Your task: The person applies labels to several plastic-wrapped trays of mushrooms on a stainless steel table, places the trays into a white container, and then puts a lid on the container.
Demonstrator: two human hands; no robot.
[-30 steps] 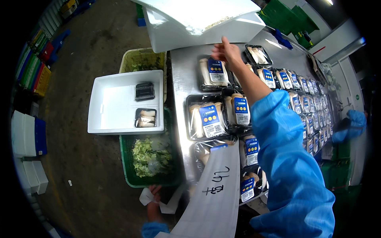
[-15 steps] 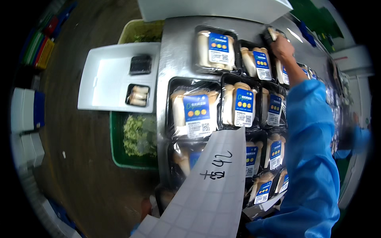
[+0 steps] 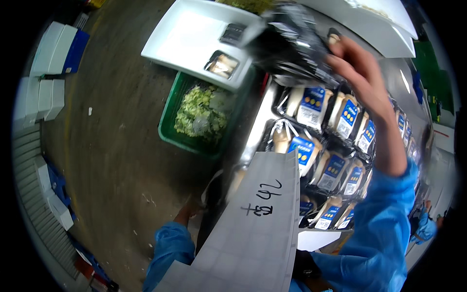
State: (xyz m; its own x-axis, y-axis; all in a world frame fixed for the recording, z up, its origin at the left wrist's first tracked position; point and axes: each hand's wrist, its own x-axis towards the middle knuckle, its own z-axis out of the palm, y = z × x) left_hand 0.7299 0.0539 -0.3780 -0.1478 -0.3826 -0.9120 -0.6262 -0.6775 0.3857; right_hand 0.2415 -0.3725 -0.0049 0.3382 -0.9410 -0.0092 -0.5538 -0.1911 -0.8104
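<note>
My right hand [image 3: 357, 68] is closed on the edge of a film-wrapped black mushroom tray [image 3: 296, 46], lifted above the steel table. The tray is smeared by motion, its dark side mostly toward me. Below it lie rows of wrapped trays of thick pale-stemmed mushrooms [image 3: 311, 109] with blue and white labels. My left hand [image 3: 192, 208] is low at the table's left edge, beside a dark film-wrapped edge [image 3: 214, 194]. Its fingers are mostly hidden, so its hold cannot be made out.
A pale sheet [image 3: 238, 233] with handwriting hides the near middle. Left of the table are a white foam box [image 3: 170, 39] with two small packs and a green crate [image 3: 168, 121] of leafy trimmings. Another white box [image 3: 374, 29] stands at the far side. A person in blue [image 3: 425, 228] is at far right.
My right hand has lifted a tray from the far right and brought it left. The view has turned, so the table sits further right, and my left forearm now shows.
</note>
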